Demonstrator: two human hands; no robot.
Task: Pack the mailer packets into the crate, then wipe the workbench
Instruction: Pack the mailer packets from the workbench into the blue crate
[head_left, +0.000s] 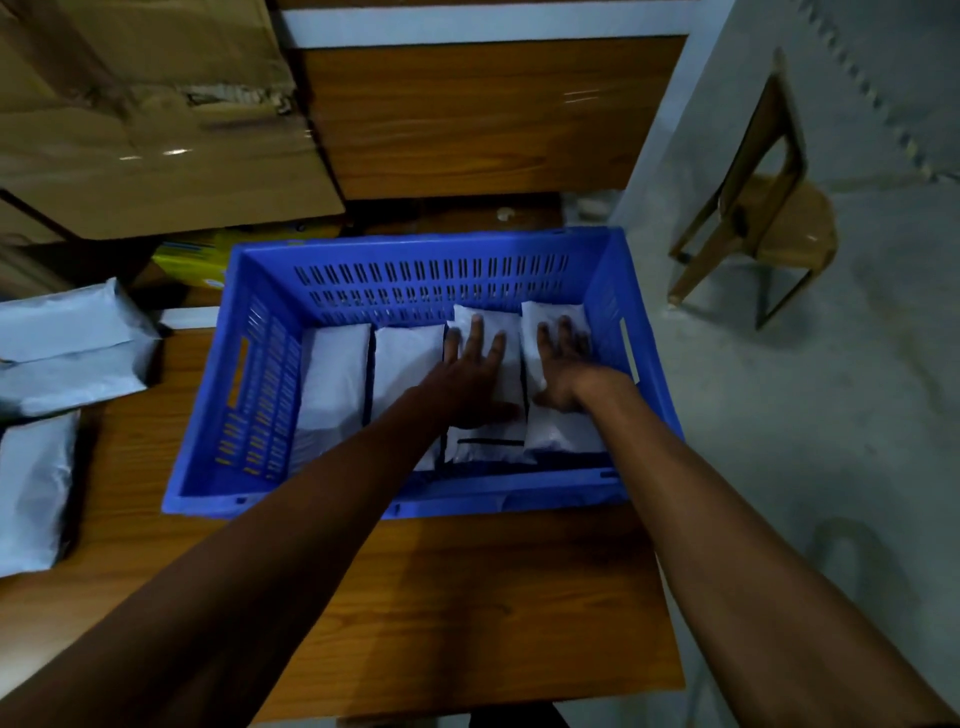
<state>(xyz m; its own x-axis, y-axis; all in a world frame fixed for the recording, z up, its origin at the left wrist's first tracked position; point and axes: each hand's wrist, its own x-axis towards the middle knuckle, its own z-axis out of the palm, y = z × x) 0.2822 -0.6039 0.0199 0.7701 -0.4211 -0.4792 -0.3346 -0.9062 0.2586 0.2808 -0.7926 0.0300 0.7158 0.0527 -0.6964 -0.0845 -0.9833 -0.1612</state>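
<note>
Four white mailer packets lay side by side on the floor of the blue crate (270, 374), each running front to back. From the left: the first packet (332, 384), the second packet (402, 358), the third packet (501, 374) and the fourth packet (550, 431), which sat against the right wall of the crate. The left hand (470, 382) rested flat on the third packet with its fingers (475, 332) straight and spread, gripping nothing. The right hand (563, 366) rested on the fourth packet, likewise with its fingers (566, 330) extended and spread, gripping nothing. Both forearms reached in over the near rim of the crate.

The crate stood on the wooden table (467, 613), toward its far edge. On the left part of the table, outside the crate, lay more white packets: a stacked pair (72, 348) and a single packet (31, 493) nearer the front. Behind the crate stood a large cardboard box (145, 119) and a wooden panel (483, 114). A wooden chair (769, 208) stood on the grey floor to the right.
</note>
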